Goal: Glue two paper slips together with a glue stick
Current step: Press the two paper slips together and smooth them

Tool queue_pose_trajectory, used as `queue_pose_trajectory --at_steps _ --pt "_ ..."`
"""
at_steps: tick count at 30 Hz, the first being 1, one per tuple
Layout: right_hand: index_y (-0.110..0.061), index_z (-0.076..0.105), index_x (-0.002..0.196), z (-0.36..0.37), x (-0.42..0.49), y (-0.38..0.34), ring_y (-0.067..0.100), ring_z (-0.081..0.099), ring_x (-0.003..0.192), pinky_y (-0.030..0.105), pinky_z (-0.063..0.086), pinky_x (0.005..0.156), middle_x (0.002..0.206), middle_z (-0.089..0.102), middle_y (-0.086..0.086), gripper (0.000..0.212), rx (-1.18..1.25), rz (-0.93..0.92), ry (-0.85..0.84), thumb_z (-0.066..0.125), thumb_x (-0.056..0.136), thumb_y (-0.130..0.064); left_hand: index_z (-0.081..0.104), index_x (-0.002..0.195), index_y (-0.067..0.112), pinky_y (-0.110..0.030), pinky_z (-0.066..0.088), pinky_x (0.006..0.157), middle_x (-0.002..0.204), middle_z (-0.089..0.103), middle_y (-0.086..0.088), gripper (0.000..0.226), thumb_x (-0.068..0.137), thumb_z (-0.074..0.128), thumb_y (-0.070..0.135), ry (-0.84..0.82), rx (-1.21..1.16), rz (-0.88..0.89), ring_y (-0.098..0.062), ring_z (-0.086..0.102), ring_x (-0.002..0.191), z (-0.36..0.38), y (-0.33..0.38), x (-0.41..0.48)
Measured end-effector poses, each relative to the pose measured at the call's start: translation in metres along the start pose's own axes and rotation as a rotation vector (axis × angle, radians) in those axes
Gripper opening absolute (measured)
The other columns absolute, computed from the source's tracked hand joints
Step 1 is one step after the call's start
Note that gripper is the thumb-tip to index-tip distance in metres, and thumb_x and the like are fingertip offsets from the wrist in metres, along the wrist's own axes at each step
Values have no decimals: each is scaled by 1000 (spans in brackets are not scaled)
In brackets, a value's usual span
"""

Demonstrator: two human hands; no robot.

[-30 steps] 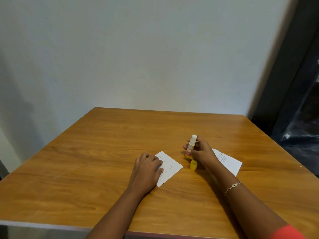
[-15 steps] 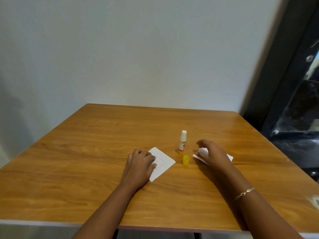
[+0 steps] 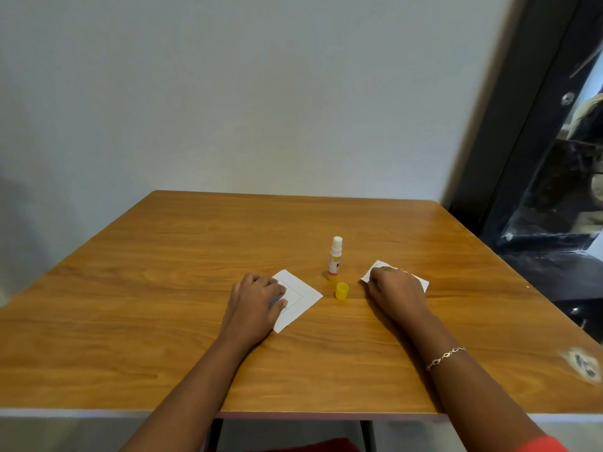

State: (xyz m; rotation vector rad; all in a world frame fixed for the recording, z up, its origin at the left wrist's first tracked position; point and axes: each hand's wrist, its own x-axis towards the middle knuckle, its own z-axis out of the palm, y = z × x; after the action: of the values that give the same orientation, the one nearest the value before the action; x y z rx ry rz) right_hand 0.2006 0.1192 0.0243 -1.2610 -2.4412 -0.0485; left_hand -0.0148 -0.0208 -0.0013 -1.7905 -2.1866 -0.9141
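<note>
Change from one second ago: the right hand (image 3: 396,288) has let go of the glue stick (image 3: 335,258) and moved right onto the right paper slip (image 3: 421,281). The stick stood in that hand then; it stands alone now. The left hand (image 3: 256,303) has stayed on the left paper slip (image 3: 301,296).

Items:
- Glue stick: upright on the bench (image 3: 195,256), uncapped, white tip up, yellow base down, between the two slips and apart from both hands.
- Cap (image 3: 342,291): yellow, standing on the bench just near of the stick, close to it, not touching either slip.
- Left paper slip: white, a thin printed rectangle on it, lying flat and turned like a diamond. Its left part is under the left hand.
- Left hand: palm down, fingers loosely curled, pressing on the slip; nothing gripped.
- Right paper slip: white with small print, mostly covered; only its far-left corner and right edge show.
- Right hand: palm down over the slip, fingers bent. Whether it pinches the paper or only rests on it cannot be told.
- Bracelet (image 3: 445,357): thin chain on the right wrist.

Surface and room: the bench is orange-brown wood grain with a pale near edge and a worn pale patch (image 3: 582,365) at the near right. A plain white wall (image 3: 228,93) stands behind it. A dark door frame (image 3: 522,125) runs down the right side.
</note>
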Motion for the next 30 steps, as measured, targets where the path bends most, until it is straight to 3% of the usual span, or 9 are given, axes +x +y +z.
queue_pose_trajectory --at_steps 5,9,12,14,18,20,23,27,30 --pt "-11 57 84 -27 -11 -1 30 57 78 32 32 58 86 65 10 17 74 72 129 47 89 -23 67 97 18 -29 28 83 102 68 3 29 83 46 32 78 -34 27 -21 54 101 -3 0 -1" --pt "-8 62 81 -65 -23 -13 21 55 63 33 39 55 68 60 1 12 341 42 204 55 85 -17 65 99 20 -29 30 82 101 68 5 39 82 37 41 130 -132 23 -16 54 98 -7 3 -1" --pt "-9 61 76 -86 -25 -26 19 54 64 33 40 57 66 58 0 14 591 3 167 55 86 -15 65 100 24 -25 36 81 101 65 14 36 83 42 45 195 -379 -59 -5 53 97 -15 13 -2" --pt "-9 60 73 -90 -22 -34 27 54 65 38 41 60 69 60 12 18 783 -16 116 55 87 -19 66 97 26 -20 40 77 99 66 16 29 83 49 43 218 -628 -149 1 55 94 -24 27 -3" --pt "-3 58 73 -81 -14 -54 28 49 65 40 38 62 72 55 23 22 1024 34 3 53 89 -16 68 95 27 -25 49 74 92 70 9 37 72 55 54 147 -926 -209 -4 62 86 -40 45 0" --pt "-4 57 69 -73 -11 -64 25 46 63 39 35 62 68 51 15 24 1057 49 -28 52 89 -16 68 92 26 -27 50 70 87 71 7 35 68 62 51 108 -969 -225 -11 64 84 -44 43 0" --pt "-7 59 68 -61 -10 -75 18 44 60 35 33 61 63 49 8 24 1059 66 -49 55 88 -19 69 78 21 -19 46 61 73 69 13 2 78 68 20 96 -961 -250 -5 61 70 -47 37 -4" --pt "-10 65 82 -46 -11 -85 23 59 74 33 40 66 79 66 14 8 999 56 -88 62 83 -17 67 73 12 -25 45 62 71 67 5 6 79 65 11 127 -954 -295 -10 58 69 -43 26 -12" --pt "-12 64 79 -34 -13 -89 21 57 73 32 40 64 78 65 13 3 961 72 -36 63 81 -9 66 69 15 -21 44 60 65 65 8 13 82 63 12 142 -909 -340 -7 57 66 -42 20 -13"
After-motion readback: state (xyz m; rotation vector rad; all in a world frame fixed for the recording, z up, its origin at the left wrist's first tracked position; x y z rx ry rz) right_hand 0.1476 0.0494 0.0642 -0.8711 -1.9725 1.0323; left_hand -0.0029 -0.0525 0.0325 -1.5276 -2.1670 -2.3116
